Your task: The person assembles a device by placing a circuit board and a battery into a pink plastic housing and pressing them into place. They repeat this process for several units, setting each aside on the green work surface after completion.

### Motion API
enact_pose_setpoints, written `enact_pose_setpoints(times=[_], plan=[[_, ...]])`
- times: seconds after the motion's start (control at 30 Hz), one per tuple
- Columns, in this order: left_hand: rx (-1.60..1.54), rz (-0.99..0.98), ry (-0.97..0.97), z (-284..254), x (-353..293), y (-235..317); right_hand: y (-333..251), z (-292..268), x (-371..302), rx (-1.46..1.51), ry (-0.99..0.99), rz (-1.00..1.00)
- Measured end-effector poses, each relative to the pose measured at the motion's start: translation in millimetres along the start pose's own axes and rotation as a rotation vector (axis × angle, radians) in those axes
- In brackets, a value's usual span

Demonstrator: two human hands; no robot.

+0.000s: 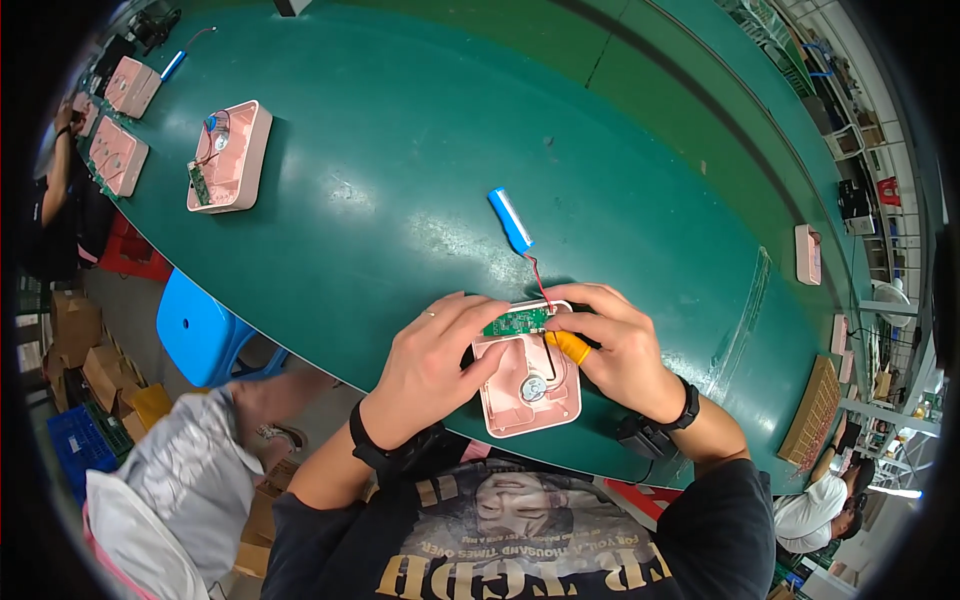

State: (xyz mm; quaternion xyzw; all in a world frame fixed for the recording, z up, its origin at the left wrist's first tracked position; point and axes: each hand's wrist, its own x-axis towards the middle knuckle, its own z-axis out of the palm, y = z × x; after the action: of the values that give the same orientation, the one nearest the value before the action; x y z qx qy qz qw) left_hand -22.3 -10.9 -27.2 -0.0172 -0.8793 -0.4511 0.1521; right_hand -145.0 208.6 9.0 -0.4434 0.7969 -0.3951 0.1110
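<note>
A pink plastic housing (508, 418) lies open-side up in front of me, with a round silver speaker (532, 388) and wires inside. Across its far end is a green circuit board (518, 321). My left hand (432, 350) is closed on the board's left end, thumb reaching over the housing. At the right end my right hand (612, 345) pinches the red-and-black battery lead (540, 280); its fingertips hide the plug. A yellow cover (568, 346) sits on a digit of that hand. Beyond the housing, a blue cylindrical battery (512, 220) lies on the table, joined to the lead.
On the green table (380, 140), another pink housing (250, 160) with board and wires stands at far left. More housings (119, 157) lie near a co-worker's arm (62, 165). A brown tray (812, 412) is at right, a blue stool (195, 330) at left. Another person's leg (280, 400) shows beside me.
</note>
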Motion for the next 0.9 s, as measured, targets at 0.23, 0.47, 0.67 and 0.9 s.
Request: enact_pose_setpoints(times=[0.23,0.47,0.67,0.9], plan=[[0.009,-0.045,0.008,-0.8,-2.9,3.4,-3.3,0.4,-1.1,0.032,0.022,0.038],[0.019,0.041,0.034,-0.4,-3.0,1.3,-4.7,4.1,-2.6,0.013,0.04,0.04],[0.057,0.056,0.005,-2.1,-1.3,3.6,-8.0,1.8,-2.2,-0.076,-0.01,0.064],[0.083,0.102,0.009,-1.4,-1.6,1.0,-17.0,-3.9,0.5,-0.222,-0.079,-0.027]])
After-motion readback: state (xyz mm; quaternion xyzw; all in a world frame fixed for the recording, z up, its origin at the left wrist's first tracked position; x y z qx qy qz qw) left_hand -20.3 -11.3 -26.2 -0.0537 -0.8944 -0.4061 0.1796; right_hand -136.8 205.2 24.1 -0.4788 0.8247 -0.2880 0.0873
